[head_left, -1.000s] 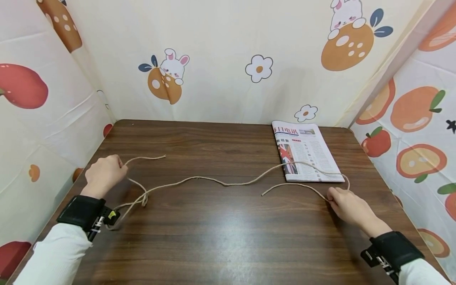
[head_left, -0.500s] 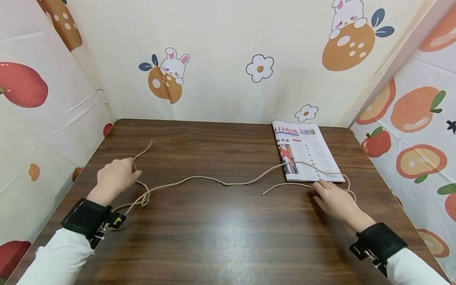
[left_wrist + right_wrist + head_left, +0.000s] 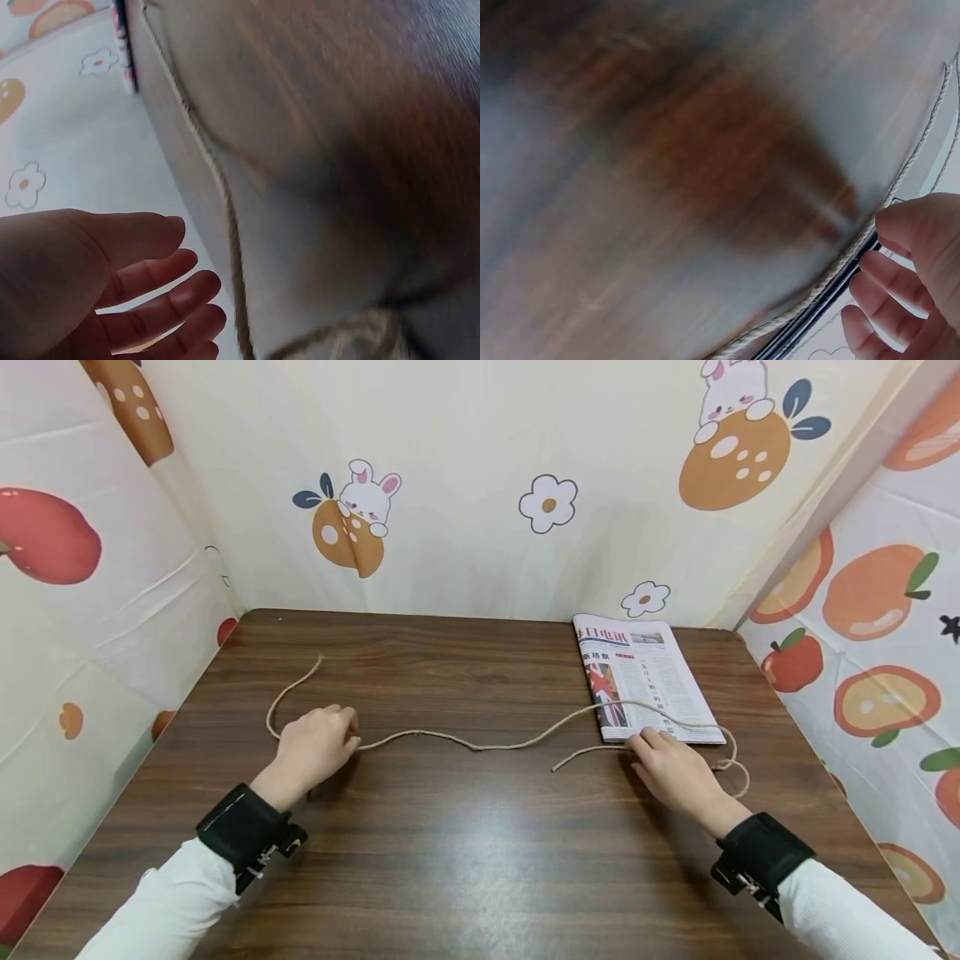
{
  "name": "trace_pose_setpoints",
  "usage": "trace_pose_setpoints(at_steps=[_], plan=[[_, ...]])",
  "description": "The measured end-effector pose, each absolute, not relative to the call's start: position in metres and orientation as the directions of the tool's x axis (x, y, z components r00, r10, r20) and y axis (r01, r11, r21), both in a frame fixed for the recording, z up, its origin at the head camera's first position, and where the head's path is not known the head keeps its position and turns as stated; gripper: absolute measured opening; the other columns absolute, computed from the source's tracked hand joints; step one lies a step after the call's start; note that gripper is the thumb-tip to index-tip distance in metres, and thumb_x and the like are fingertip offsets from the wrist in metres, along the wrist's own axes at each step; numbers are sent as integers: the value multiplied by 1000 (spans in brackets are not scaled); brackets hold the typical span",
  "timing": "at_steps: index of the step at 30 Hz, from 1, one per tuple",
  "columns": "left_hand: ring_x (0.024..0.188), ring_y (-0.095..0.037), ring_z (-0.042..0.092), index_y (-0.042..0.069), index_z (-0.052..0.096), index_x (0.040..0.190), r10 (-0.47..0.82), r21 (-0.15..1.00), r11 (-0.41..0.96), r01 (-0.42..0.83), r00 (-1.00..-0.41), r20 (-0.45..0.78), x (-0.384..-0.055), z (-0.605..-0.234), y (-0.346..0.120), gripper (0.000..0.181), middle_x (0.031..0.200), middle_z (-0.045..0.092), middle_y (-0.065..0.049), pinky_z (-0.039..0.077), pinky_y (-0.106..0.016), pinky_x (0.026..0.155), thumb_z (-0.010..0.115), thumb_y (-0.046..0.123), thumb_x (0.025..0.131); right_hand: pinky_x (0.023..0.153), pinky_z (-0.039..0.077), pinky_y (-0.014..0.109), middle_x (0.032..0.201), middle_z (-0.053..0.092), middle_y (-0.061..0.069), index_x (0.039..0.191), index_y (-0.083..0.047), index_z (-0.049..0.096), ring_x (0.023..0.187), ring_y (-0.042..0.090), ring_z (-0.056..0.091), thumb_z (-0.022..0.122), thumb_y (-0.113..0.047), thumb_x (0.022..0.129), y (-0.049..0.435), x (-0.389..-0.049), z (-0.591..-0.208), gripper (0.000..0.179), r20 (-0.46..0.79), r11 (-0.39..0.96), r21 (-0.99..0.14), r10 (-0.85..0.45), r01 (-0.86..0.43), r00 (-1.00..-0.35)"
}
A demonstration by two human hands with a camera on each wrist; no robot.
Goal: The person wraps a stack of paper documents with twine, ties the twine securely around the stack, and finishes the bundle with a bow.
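A thin beige rope (image 3: 480,747) lies in a wavy line across the brown table, with curved ends at both sides. My left hand (image 3: 317,745) is over its left part in the head view and hides the crossing there. In the left wrist view the relaxed fingers (image 3: 161,307) stand apart from the thumb, beside the rope (image 3: 217,169), holding nothing. My right hand (image 3: 675,772) is over the short right end, just in front of the newspaper (image 3: 660,681). In the right wrist view its thumb is close to the rope (image 3: 900,176); whether they touch, I cannot tell. The fingers are loosely bent around nothing.
The folded newspaper lies at the table's back right, with the rope crossing its near part. Printed cloth walls (image 3: 465,527) enclose the brown table (image 3: 480,860) at the back and sides. Both wrists wear black bands with small cameras.
My left hand has moved right and nearer, letting go of the rope's left end, which lies curved on the table. My right hand has slid left, off the right bend, which now shows as a small loop.
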State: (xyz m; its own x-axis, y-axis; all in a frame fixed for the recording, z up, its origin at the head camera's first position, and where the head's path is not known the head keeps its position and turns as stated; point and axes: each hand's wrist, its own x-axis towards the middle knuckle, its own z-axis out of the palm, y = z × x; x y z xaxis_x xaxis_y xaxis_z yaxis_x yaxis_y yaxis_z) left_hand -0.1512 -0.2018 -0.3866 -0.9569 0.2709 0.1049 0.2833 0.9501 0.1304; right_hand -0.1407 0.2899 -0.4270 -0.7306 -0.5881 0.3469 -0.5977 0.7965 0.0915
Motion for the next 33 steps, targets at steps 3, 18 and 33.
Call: trace_pose_setpoints(at_steps=[3, 18, 33], plan=[[59, -22, 55, 8, 64, 86, 286, 116, 948, 298, -952, 107, -153, -392, -196, 12, 73, 58, -5, 42, -34, 44, 70, 14, 79, 59, 45, 42, 83, 53, 11, 94, -3, 58, 71, 30, 53, 74, -7, 68, 286, -143, -426, 31, 326, 797, 114, -594, -593, -735], [56, -22, 56, 11, 62, 74, 318, 99, 937, 334, -937, 146, -157, -412, -185, 10, 69, 56, -3, 43, -37, 44, 72, 11, 75, 53, 38, 36, 72, 45, 4, 73, -10, 47, 65, 25, 46, 70, -6, 70, 272, -146, -433, 24, 328, 783, 122, -612, -610, -720], [51, -19, 50, 13, 59, 70, 323, 100, 935, 341, -933, 161, -159, -415, -183, 12, 64, 48, 0, 38, -35, 41, 66, 9, 79, 47, 35, 31, 66, 48, 1, 77, -9, 49, 57, 19, 48, 61, -3, 79, 301, -148, -398, 13, 382, 886, 13, -433, -463, -817]])
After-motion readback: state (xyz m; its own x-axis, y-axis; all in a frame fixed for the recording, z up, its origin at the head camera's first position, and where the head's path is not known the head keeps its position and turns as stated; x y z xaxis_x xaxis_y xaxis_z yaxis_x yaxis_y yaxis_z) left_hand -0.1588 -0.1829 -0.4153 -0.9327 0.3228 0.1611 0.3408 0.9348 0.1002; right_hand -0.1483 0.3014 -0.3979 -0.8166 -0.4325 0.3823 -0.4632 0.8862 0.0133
